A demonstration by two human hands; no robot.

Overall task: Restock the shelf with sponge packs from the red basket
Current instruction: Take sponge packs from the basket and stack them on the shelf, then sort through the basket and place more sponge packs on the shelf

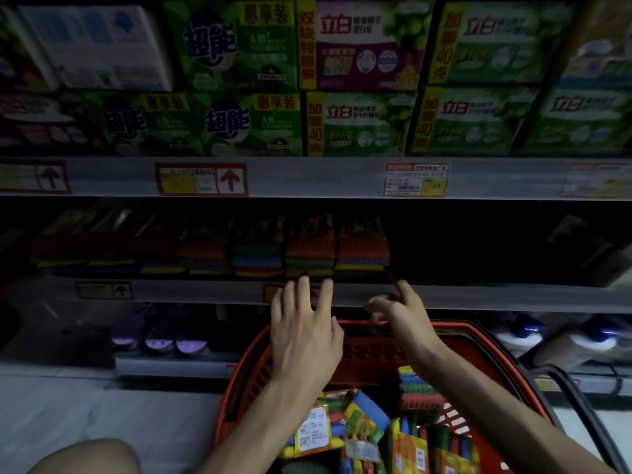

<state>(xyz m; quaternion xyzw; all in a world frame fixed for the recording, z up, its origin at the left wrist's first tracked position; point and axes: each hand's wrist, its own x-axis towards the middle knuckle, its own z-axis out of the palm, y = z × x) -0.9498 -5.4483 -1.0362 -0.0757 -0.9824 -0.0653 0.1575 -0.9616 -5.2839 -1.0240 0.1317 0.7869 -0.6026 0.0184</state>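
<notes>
A red basket (246,378) sits on the floor below me, holding several multicoloured sponge packs (362,436). On the dim middle shelf (478,295) a row of sponge packs (309,251) stands upright, the rightmost pack (362,249) ending the row. My left hand (304,333) reaches over the basket with straight spread fingers, its tips at the shelf edge just under the packs. My right hand (400,316) is beside it, the index finger pointing up at the lower right corner of the rightmost pack and the other fingers loosely curled. Neither hand holds a pack.
Green and white soap boxes (359,121) fill the upper shelf above a strip of price tags (201,179). Right of the sponge row the middle shelf is dark. Purple-capped items (159,340) stand on the low shelf at left, bottles (519,333) at right. My knee (85,456) shows bottom left.
</notes>
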